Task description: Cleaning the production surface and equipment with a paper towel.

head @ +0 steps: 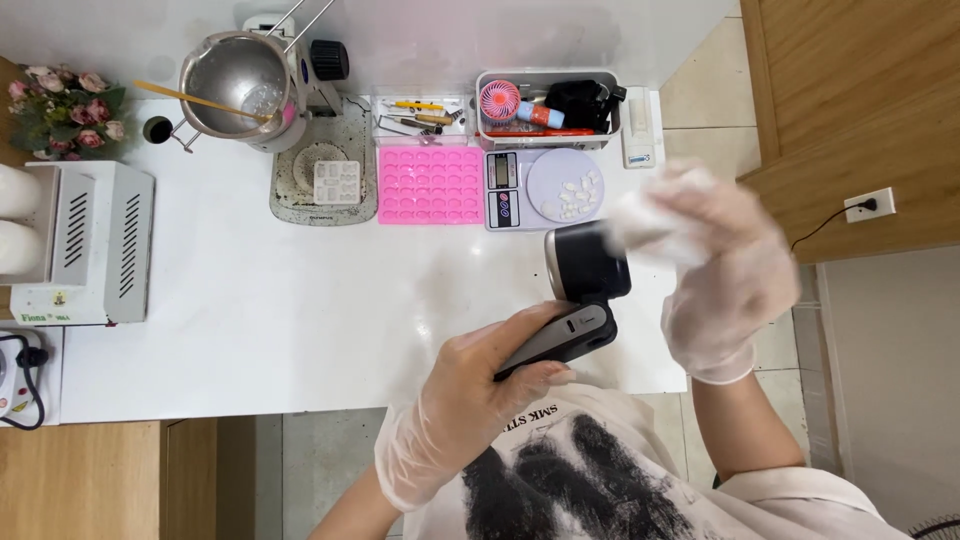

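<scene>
My left hand [470, 395], in a clear thin glove, grips the handle of a black and grey hand-held heat tool [580, 290] above the white table's near edge. Its round black barrel points to the right. My right hand [725, 280], also gloved, holds a crumpled white tissue [650, 225] against the open end of the barrel. The right hand is blurred. Both hands hover over the right part of the white table [300, 320].
A pink silicone mould [430, 185], a digital scale [545, 188] with white bits on its pan, a grey tray of tools [545, 105], a metal pot [235, 80] with a wooden stick, a small white mould [337, 183], a white machine [85, 245] and flowers [65, 110] line the table.
</scene>
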